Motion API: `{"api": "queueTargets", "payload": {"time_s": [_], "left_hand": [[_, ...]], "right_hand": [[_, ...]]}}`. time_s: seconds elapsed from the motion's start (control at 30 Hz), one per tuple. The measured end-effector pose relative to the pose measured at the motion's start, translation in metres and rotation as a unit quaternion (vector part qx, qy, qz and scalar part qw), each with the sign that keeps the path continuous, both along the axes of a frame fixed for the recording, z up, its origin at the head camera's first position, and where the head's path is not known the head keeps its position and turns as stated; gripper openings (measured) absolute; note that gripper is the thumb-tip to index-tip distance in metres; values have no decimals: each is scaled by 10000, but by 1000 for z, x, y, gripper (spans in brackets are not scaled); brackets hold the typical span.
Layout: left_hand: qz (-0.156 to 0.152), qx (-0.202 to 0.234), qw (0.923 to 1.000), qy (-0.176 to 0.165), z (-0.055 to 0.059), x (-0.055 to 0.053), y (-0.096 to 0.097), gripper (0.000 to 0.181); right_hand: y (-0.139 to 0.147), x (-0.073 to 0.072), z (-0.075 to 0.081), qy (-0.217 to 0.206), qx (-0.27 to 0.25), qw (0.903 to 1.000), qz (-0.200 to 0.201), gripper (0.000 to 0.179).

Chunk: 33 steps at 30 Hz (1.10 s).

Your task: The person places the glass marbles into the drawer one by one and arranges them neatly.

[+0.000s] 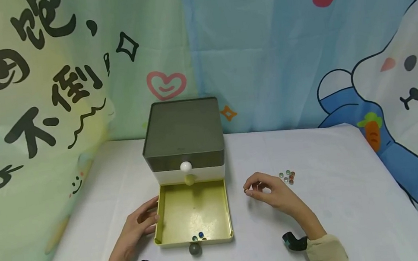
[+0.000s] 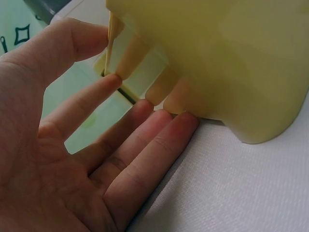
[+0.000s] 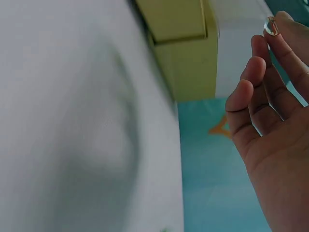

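Fingers [image 3: 287, 53] of the right hand [image 1: 275, 191]: index and thumb brought together at the tips in a pinch, the other three loosely bent beside them. Held there: one small glass marble [image 3: 271, 26], clear with an orange-brown tint, caught right at the fingertips, clear of the palm. Position: outside the right wall of the pulled-out yellow drawer [image 1: 187, 211], near it but with a gap between. Hand's shadow falls on the white cloth [image 1: 262, 246], to the right of the drawer.

Left hand [image 1: 136, 224]: at the drawer's left wall, outside. Fingers extended and spread, tips touching the wall's outer face; thumb apart from them, its tip at the wall's edge. The wall is glossy and mirrors the fingers. No marble in this hand.

Loose marbles [image 1: 291, 177]: small cluster on the cloth, well to the right of the drawer, beyond the right hand; some pale green, some reddish brown. Inside the drawer, close to its front wall: a few darker marbles [image 1: 201, 234], blue and green; exact count hard to tell.

Grey knob [image 1: 195, 249] on the drawer's front. Behind the drawer, the cabinet [image 1: 181, 129], dark grey-green on top, white tier below. Farther behind the drawer, a printed curtain [image 1: 243, 56].
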State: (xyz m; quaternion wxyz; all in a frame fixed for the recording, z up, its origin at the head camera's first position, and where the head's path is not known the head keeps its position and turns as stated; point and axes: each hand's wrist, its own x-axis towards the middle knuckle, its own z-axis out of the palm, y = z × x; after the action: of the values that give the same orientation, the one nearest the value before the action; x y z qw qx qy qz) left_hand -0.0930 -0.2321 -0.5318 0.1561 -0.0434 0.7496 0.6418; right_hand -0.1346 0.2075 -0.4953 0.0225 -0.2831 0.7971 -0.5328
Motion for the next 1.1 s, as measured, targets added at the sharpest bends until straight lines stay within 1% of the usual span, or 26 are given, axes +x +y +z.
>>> {"api": "queueTargets", "payload": {"time_s": [0.17, 0.27, 0.43, 0.77, 0.83, 0.93, 1.1], "left_hand": [[5, 2, 10000, -19, 0, 1, 1, 64], [0, -2, 10000, 8, 0, 1, 0, 64], [-15, 5, 10000, 46, -1, 1, -1, 64], [14, -24, 10000, -11, 0, 0, 0, 64], [14, -16, 10000, -12, 0, -1, 0, 65], [0, 2, 10000, 1, -1, -1, 0, 65], [-2, 54, 10000, -3, -2, -1, 0, 64]], "right_hand": [[-24, 2, 4, 322, -411, 9974, 500, 17], [-37, 3, 5, 535, -485, 9949, 709, 19], [-53, 2, 8, 844, -377, 9917, 898, 18], [-75, -2, 15, 994, -86, 9879, 1190, 17], [-80, -4, 16, 1028, 10, 9867, 1261, 17], [-87, -6, 17, 1089, 284, 9846, 1336, 16], [-97, -9, 19, 934, 1022, 9803, 1408, 12]]}}
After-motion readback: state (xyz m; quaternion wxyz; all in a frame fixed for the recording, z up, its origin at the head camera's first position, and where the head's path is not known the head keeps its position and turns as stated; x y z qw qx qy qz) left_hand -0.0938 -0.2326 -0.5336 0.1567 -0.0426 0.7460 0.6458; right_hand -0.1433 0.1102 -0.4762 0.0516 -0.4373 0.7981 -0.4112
